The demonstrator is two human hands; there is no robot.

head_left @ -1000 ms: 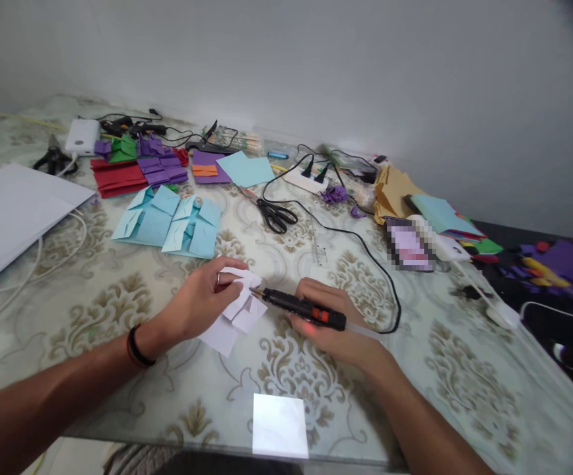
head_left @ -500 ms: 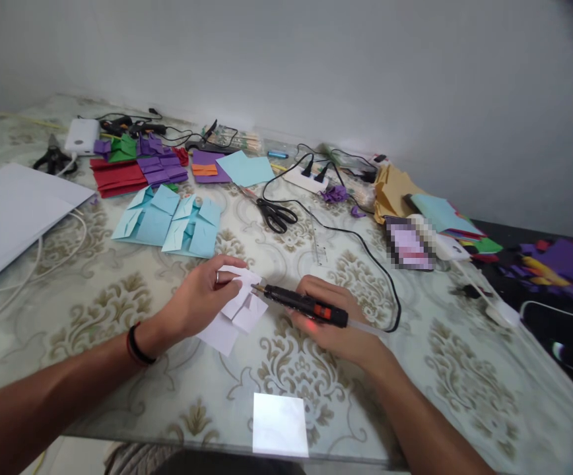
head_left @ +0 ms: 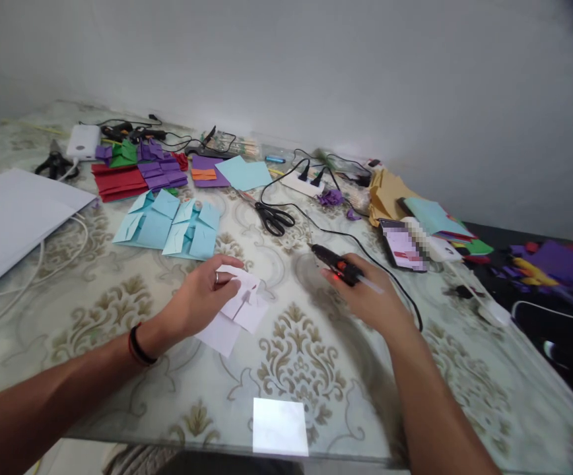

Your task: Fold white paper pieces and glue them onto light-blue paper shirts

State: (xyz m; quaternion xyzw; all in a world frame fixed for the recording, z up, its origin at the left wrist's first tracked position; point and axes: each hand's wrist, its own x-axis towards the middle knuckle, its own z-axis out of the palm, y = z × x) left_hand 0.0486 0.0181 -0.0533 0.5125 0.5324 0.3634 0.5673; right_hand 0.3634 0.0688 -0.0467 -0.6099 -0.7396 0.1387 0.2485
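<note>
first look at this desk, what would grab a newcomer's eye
Probably the black glue gun with its red light, in the right hand, right of centre. Next, the folded white paper in the left hand, with light-blue folded papers lying beyond it. A bright white square also stands out at the table's near edge.

Surface (head_left: 299, 369): pale, printed with tan floral medallions.
Scissors (head_left: 274, 220): black-handled, lying flat, blades toward the left.
Power strip (head_left: 295, 185): white, near the wall (head_left: 286, 66), holding two black plugs (head_left: 318, 178).
Power bank (head_left: 83, 141): white, cable attached, black-handled pliers (head_left: 55, 160) beside it.
Smartphone (head_left: 401, 245): screen lit.
</note>
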